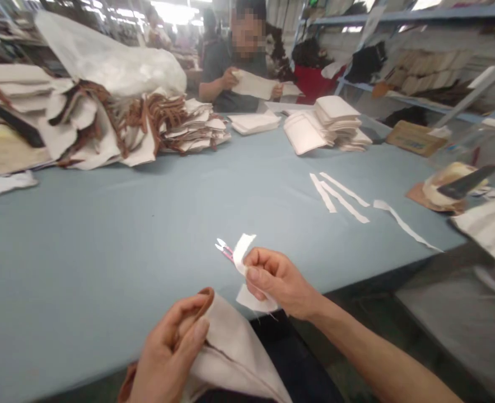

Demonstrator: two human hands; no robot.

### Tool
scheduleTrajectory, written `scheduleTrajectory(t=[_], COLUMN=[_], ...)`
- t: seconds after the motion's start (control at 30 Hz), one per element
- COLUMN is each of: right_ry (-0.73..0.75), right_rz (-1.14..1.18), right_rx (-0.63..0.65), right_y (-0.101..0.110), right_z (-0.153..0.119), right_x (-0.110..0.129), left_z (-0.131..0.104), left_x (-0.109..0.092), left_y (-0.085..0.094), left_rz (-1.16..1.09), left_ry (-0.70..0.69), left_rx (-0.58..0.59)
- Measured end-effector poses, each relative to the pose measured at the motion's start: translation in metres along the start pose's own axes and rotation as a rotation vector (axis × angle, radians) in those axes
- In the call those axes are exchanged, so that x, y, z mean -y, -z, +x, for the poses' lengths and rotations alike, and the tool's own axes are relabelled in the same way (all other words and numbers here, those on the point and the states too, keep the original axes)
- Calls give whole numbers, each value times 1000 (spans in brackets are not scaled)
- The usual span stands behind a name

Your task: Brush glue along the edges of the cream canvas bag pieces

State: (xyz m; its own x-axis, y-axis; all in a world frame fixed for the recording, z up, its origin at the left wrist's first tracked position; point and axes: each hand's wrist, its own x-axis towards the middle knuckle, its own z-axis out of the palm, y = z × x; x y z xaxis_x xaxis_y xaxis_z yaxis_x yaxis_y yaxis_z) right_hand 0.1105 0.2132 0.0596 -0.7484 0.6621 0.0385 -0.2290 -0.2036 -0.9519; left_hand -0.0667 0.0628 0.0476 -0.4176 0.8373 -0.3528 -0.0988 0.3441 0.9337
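My left hand (176, 341) is closed on the brown-edged corner of a cream fabric piece (239, 350), which hangs down over my lap at the table's front edge. A dark line or seam runs along that fabric. To its right, my right hand (279, 280) pinches a short white fabric strip (242, 252) between thumb and fingers, with one end curling upward. A white scrap (253, 300) shows beneath the same hand; whether it is part of the strip I cannot tell. Pink-handled thread snips (224, 249) lie on the table just behind the strip, their handles partly covered.
Several white strips (342, 198) lie on the blue-grey table (117, 240) at right. Brown-edged fabric pieces (146, 126) are heaped at back left, with cream stacks (331, 123) at back right. Across the table a person (239, 67) holds cream fabric. A dark-handled tool (466, 182) rests at far right.
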Motion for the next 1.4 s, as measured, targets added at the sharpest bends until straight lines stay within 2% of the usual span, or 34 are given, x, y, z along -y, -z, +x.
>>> scheduleTrajectory(t=[0.1,0.2,0.3,0.43,0.53,0.63,0.77,0.83,0.93,1.1,1.3,1.4], right_ry=[-144,-266,-365,-428,-429,-399,-375,-368,-374,-439,-509,-403], right_rz=[133,175,219,270,277,273,252,238,216,198,161,-24], right_rx=[153,251,344,429,442,446,418,403,375,332,349,359], right_y=[-40,-61,-70,-76,-80,-83,-82,-80,-76,-69,-54,-49], right_z=[-25,-37,-44,-52,-60,-67,-73,-75,-79,-86,-92,-93], right_x=[-5,-7,-9,-13,-15,-14,-10,-8,-6,-9,-22,-23], left_z=[-20,-49,-73,-88,-94,-101,-111,-114,-113,-108,-107,-109], left_x=[-7,-10,-3,11,16,17,24,29,31,22,16,14], left_y=[-1,2,9,17,16,10,-1,-6,-10,-18,-25,-26], left_rz=[-175,-254,-273,-347,-404,-427,-445,-431,-403,-411,-411,-311], left_ry=[-30,-91,-123,-59,-9,23,148,178,110,-33,57,36], left_rx=[56,1,-5,139,62,32,182,191,114,-60,-80,-78])
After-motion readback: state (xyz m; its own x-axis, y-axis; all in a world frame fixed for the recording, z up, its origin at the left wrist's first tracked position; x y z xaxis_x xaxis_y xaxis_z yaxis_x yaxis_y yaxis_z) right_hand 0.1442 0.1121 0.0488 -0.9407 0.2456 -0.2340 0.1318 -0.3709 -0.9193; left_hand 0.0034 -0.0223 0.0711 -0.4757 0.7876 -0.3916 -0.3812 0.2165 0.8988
